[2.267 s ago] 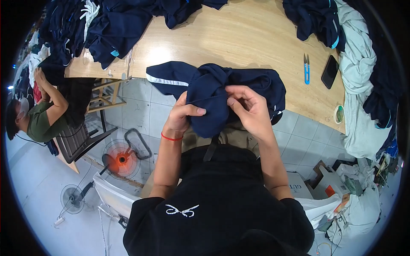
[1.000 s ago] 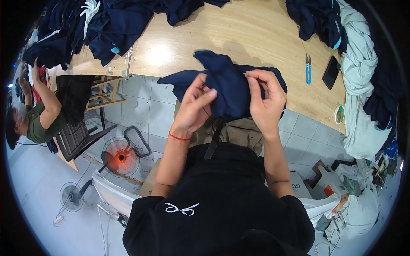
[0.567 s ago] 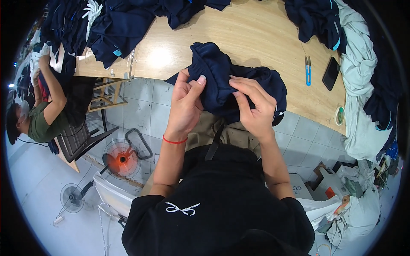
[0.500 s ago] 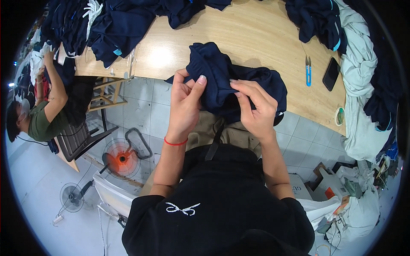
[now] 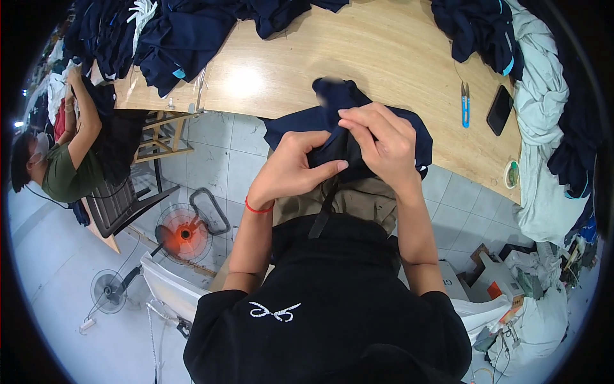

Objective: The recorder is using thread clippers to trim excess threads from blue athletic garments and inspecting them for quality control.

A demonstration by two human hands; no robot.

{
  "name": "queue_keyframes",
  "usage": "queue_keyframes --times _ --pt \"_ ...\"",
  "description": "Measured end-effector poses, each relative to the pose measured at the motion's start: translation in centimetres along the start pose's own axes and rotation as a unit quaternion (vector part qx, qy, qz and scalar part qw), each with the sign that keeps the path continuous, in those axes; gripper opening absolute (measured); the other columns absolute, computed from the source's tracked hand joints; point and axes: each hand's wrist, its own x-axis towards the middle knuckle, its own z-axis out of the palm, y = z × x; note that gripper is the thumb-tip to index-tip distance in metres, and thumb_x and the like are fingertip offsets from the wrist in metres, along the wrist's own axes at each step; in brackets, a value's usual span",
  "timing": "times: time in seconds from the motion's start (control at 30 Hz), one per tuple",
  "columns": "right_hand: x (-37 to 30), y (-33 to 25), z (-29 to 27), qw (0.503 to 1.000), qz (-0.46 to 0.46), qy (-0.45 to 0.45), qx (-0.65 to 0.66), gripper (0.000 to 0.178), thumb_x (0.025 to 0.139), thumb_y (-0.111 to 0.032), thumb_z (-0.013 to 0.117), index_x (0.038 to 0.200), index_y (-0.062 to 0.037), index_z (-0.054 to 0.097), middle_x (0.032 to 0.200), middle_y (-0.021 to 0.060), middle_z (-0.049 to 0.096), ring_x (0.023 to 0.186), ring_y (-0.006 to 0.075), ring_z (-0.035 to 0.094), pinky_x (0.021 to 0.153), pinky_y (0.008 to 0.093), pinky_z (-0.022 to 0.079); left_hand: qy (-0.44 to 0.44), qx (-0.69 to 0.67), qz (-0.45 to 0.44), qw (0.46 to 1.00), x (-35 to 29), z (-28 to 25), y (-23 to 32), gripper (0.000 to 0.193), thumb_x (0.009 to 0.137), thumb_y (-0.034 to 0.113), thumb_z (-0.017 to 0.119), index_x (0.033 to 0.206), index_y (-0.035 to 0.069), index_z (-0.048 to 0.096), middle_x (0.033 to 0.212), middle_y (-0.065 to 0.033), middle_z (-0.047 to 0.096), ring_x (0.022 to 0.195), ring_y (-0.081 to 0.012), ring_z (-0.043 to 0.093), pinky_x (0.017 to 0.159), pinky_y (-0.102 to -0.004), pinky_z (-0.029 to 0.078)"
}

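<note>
A navy blue garment (image 5: 409,125) lies bunched over the table's near edge and hangs toward my lap. My left hand (image 5: 295,163), with a red band at the wrist, grips a fold of it, thumb pointing right. Just above and to the right, my right hand (image 5: 382,139) pinches the same cloth between thumb and fingertips. Part of the fabric stands up beyond my fingers and is slightly blurred. The exact edge held in each hand is partly hidden by the fingers.
On the wooden table (image 5: 281,77) lie blue-handled thread snips (image 5: 465,105) and a black phone (image 5: 499,111) at the right. Navy garments (image 5: 182,45) pile along the far side. Pale cloth (image 5: 540,96) drapes over the right end. A co-worker (image 5: 67,160) sits at left, near a fan (image 5: 184,234).
My left hand has moved down and turned, its thumb now pointing right. My right hand has risen slightly, still pinching. The garment's upper part has shifted and folded narrower.
</note>
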Motion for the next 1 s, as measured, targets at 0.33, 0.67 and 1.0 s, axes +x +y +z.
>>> queue_keyframes --times 0.33,0.67,1.0 --pt "-0.1 1.2 0.8 0.997 0.012 0.068 -0.029 0.015 0.085 -0.005 0.089 0.093 -0.0011 0.077 0.082 0.0081 0.074 0.067 0.0195 0.07 0.058 0.0299 0.052 -0.007 -0.207 -0.003 0.978 -0.3 0.9 0.8 0.021 0.085 0.006 0.091 0.095 -0.001 0.074 0.084 0.0065 0.067 0.079 -0.0012 0.053 0.068 -0.0216 0.044" --pt "-1.8 4.3 -1.2 0.944 0.264 0.194 -0.042 0.005 0.099 -0.001 0.074 0.103 0.0015 0.077 0.082 0.0092 0.072 0.069 0.0115 0.064 0.065 0.025 0.051 -0.02 -0.05 0.083 0.995 -0.4 -0.6 0.1 0.043 0.089 0.028 0.089 0.12 0.0 0.077 0.094 0.0018 0.058 0.087 -0.0046 0.047 0.067 -0.0216 0.038" --pt "-5.6 2.7 -3.5 0.921 0.305 -0.023 -0.242 0.033 0.094 -0.023 0.085 0.116 0.0002 0.076 0.112 0.0171 0.075 0.102 0.0293 0.074 0.086 0.043 0.058 0.214 0.006 0.014 0.977 0.9 2.4 -3.1 0.018 0.082 -0.011 0.071 0.088 0.006 0.073 0.092 -0.0014 0.064 0.077 -0.0112 0.056 0.062 -0.0285 0.043"
